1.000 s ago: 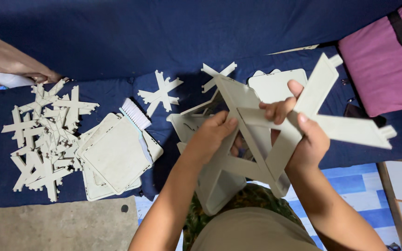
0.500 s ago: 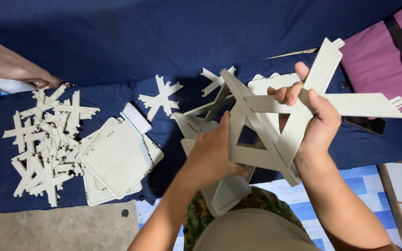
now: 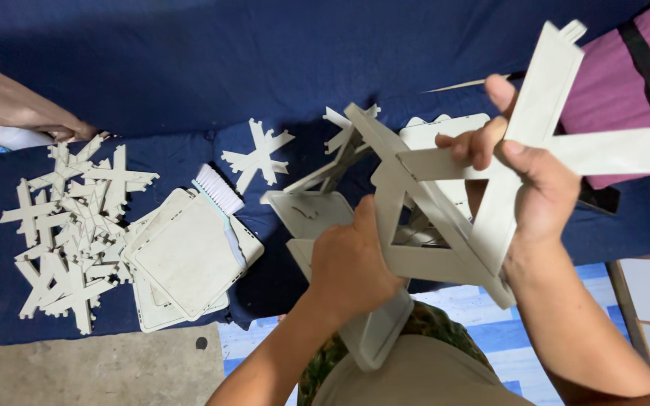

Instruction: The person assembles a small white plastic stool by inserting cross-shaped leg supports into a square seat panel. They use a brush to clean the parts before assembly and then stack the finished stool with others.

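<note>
Cardboard frame (image 3: 445, 248) gripped between both hands above lap: right hand (image 3: 528, 184) clenched on crossed strips, left hand (image 3: 351, 259) closed on lower edge. Left of left hand: brush (image 3: 218, 188), square panels (image 3: 182, 259), cross pieces (image 3: 69, 225).

Lay spread across the cloth (image 3: 189, 68) from the left edge to the right. Sat at the far left of the frame, a heap of cross-shaped pieces (image 3: 69, 225); just right of it, touching, a stack of square panels (image 3: 189, 259) with a brush (image 3: 218, 188) resting on its upper edge. Lay alone above and right of the brush, one star-shaped piece (image 3: 259, 156). Rose at centre right, above the cloth, the slotted frame (image 3: 445, 218), between the left hand (image 3: 351, 259) below and the right hand (image 3: 528, 180) above. Rested in the upper right corner, a bag (image 3: 618, 90).
</note>
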